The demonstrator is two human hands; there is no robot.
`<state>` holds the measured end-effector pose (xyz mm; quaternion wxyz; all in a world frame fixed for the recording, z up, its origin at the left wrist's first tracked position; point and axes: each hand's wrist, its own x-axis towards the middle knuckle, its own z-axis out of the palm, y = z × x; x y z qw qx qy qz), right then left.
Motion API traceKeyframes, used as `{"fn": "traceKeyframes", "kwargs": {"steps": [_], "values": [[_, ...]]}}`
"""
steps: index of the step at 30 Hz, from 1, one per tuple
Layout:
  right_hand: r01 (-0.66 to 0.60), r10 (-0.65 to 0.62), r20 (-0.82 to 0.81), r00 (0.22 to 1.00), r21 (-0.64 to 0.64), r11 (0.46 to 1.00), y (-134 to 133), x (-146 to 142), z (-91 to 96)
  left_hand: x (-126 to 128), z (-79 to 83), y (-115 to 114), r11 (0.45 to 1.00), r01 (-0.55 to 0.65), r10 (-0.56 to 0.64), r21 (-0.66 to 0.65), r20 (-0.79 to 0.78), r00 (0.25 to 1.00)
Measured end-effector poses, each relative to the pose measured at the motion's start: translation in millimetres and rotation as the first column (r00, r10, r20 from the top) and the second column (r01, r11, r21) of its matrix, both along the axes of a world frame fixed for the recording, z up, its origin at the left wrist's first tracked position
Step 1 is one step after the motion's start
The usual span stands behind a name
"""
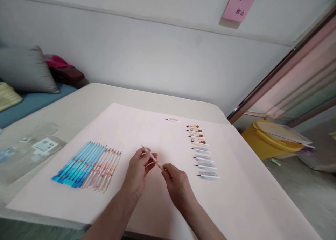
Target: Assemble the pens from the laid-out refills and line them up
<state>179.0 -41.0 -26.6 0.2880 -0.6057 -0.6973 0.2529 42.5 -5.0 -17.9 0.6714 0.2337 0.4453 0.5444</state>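
Observation:
A slim, pale pen with reddish marks point(155, 160) is held at a slant between both hands above the pink sheet. My left hand point(140, 163) grips it near its pointed upper end, some fingers curled behind. The lower end is pinched by my right hand point(174, 178), which partly hides it. To the left lie several blue pens point(78, 163) in a row, beside several pale pens with reddish patterns point(103, 168). On the right, several short refills with clear sleeves point(204, 159) and several with brown-ended pieces point(196, 135) form a column. A single similar piece point(173, 120) lies farther back.
The pink sheet point(141, 128) covers much of the pale table point(147, 96). Clear plastic packaging with a label point(44, 146) lies at the left. A yellow bin point(262, 138) stands on the floor at right. A grey cushion point(26, 68) sits at far left, and a wall runs behind.

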Motion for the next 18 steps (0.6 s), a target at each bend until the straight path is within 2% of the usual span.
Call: {"fn": "traceKeyframes", "kwargs": {"steps": [4, 7, 10, 13, 16, 18], "values": [[-0.025, 0.025, -0.005, 1.0, 0.011, 1.0, -1.1, -4.0, 0.1, -1.7, -1.1, 3.0, 1.0, -0.003, 0.003, -0.028, 0.005, 1.0], [-0.033, 0.033, -0.034, 0.999, 0.006, 0.999, -1.5, -6.8, 1.6, -4.3, -6.6, 6.2, 0.997, -0.071, 0.069, -0.017, -0.088, 0.994], [-0.033, 0.003, -0.192, 0.981, -0.154, 0.988, -0.9, -8.1, 2.9, -7.0, -9.3, 8.5, 0.992, -0.123, 0.122, -0.006, -0.136, 0.983], [-0.063, -0.074, -0.381, 0.921, -0.335, 0.94, 0.6, -7.7, 2.6, -8.0, -6.1, 9.1, 0.993, -0.119, 0.119, 0.008, -0.058, 0.991], [-0.045, -0.113, -0.411, 0.905, -0.355, 0.934, 1.5, -7.4, 1.8, -7.5, -2.8, 8.9, 0.997, -0.072, 0.072, 0.005, 0.004, 0.997], [-0.02, -0.114, -0.385, 0.916, -0.328, 0.945, 1.2, -8.2, 1.7, -7.4, -2.9, 9.1, 0.997, -0.074, 0.074, -0.006, -0.023, 0.997]]}}
